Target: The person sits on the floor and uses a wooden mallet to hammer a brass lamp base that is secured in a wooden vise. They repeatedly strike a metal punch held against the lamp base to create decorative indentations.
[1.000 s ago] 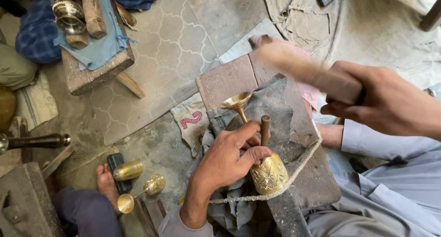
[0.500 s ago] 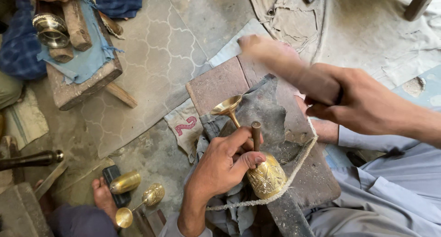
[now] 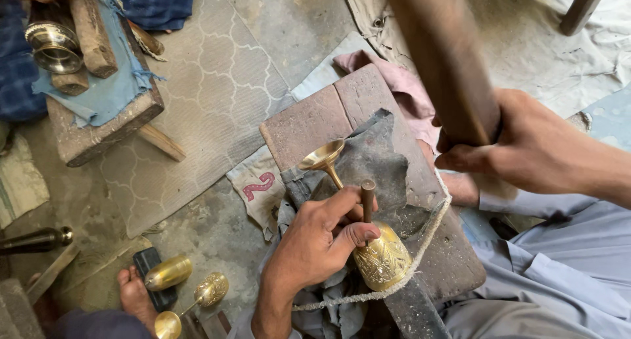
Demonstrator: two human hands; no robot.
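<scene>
Raised higher than half a second ago, the wooden mallet (image 3: 444, 63) now stands blurred above the stone slab (image 3: 309, 119), gripped near its lower end by the right hand (image 3: 526, 145), whose fingers are closed tight round the handle. On the slab's near half, the left hand (image 3: 315, 244) is where it was, closed round a punch (image 3: 367, 200) held upright with its tip on the brass goblet (image 3: 381, 263). That goblet lies on its side on dark cloth (image 3: 378, 158) over the slab, its engraved cup nearest the person, its stem and foot (image 3: 322, 156) pointing away toward the slab's middle. A rope (image 3: 420, 250) loops across the cup and the slab's near edge.

Left of the slab, on the ground, lie two more goblets (image 3: 190, 293) by a bare foot (image 3: 135, 296). Farther left and beyond the slab, a wooden block (image 3: 98, 132) draped in blue cloth carries a metal cup (image 3: 52, 46) beside a wooden stick (image 3: 92, 33).
</scene>
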